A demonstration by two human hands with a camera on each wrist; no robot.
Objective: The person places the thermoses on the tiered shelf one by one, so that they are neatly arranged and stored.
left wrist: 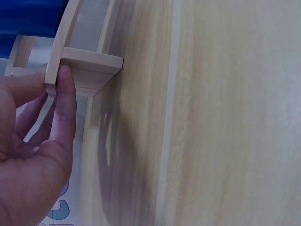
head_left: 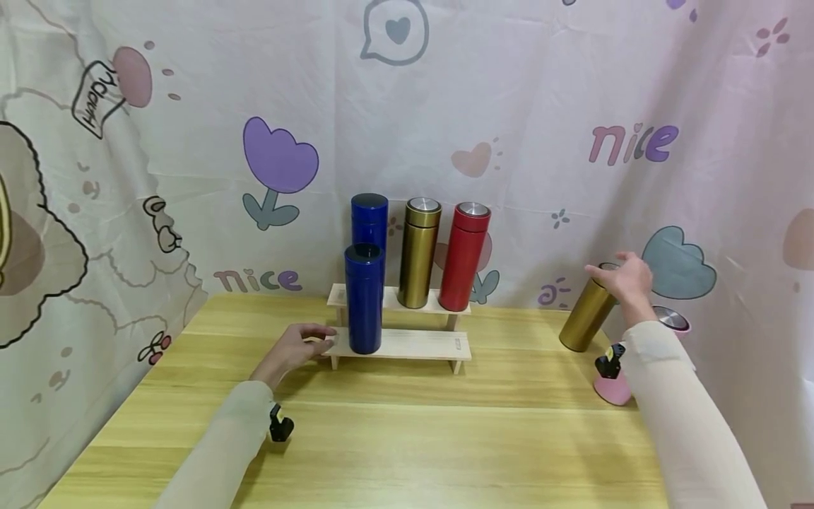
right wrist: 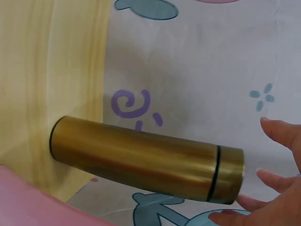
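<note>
My left hand [head_left: 297, 348] pinches the left end of the lower step of a two-step wooden stand [head_left: 420, 343], thumb above and fingers beneath in the left wrist view. A blue thermos [head_left: 365, 300] stands on that step, close to the fingertips. The upper step bears another blue thermos [head_left: 369, 217], a gold thermos [head_left: 417, 258] and a red thermos [head_left: 464, 261]. On the right, my right hand [head_left: 628, 279] is spread over the top of a second gold thermos [right wrist: 141, 157]. Its fingers lie right at the cap, with the thumb apart from it.
A pink thermos with a silver lid [head_left: 670, 318] is partly hidden behind the right forearm, near a pink base [head_left: 613, 390]. The wooden table [head_left: 445, 445] runs back to a printed curtain [head_left: 528, 92] behind the stand.
</note>
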